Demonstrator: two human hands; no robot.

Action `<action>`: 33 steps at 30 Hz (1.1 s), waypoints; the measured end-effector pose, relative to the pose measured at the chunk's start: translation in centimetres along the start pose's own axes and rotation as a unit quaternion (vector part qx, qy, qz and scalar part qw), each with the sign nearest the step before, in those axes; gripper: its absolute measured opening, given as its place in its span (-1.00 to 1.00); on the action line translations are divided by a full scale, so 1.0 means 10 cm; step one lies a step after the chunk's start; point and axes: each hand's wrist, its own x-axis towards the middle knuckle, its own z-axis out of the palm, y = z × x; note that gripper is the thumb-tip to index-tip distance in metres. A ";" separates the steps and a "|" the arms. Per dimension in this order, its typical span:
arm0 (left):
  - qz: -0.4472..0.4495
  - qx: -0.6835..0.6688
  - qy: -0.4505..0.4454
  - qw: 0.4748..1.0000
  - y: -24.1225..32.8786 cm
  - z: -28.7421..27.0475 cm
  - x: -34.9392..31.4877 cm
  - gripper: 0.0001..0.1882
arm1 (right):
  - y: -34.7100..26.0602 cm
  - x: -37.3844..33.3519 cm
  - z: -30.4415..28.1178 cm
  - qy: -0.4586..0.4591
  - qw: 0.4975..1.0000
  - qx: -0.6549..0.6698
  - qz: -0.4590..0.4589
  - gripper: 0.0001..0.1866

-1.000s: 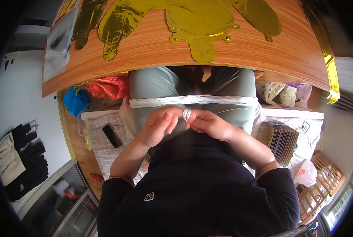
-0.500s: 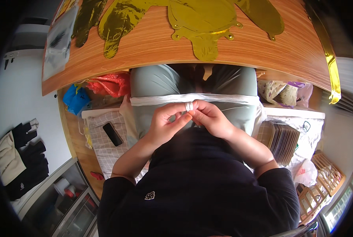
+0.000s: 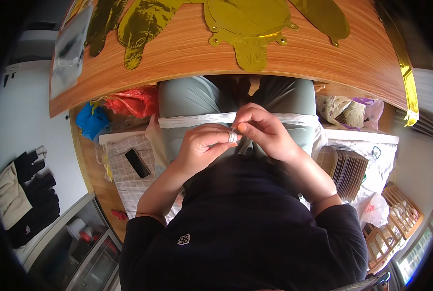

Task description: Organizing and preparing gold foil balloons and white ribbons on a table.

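Above my lap, my left hand (image 3: pixel 200 145) is closed in a pinch, with a small coil of white string (image 3: pixel 232 137) around its fingertips. Close beside it, my right hand (image 3: pixel 271 135) has thumb and forefinger pressed together at the coil's upper side; a strand between them is too fine to make out. Across both thighs lies a long flat bundle of white strands (image 3: pixel 197 120), passing behind my right hand. Flat gold foil balloons (image 3: pixel 250 22) rest on the wooden table (image 3: pixel 177 63) beyond my knees.
The table's curved front edge runs above my knees, with a gold foil strip (image 3: pixel 410 97) hanging at its right. A black phone (image 3: pixel 137 163) lies on checked cloth to the left, near red (image 3: pixel 134 103) and blue (image 3: pixel 91 121) plastic bags. Brown cards (image 3: pixel 347 175) stand stacked to the right.
My right hand has risen slightly and turned, its knuckles now higher over the white bundle. My left hand has shifted a little down and left, and the coil shows lower.
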 end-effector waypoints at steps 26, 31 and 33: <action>-0.142 -0.413 -0.021 0.900 -0.11 0.07 -0.10 -0.60 | -0.14 0.06 -0.04 -0.059 0.996 0.057 0.013 -0.74; -0.146 -0.541 0.013 0.828 -0.18 0.07 -0.05 -0.65 | -0.05 0.06 -0.16 -0.136 0.990 0.016 -0.020 -0.74; -0.149 -0.551 0.019 0.821 -0.18 0.07 -0.04 -0.67 | -0.03 0.07 -0.16 -0.129 0.992 -0.003 -0.011 -0.74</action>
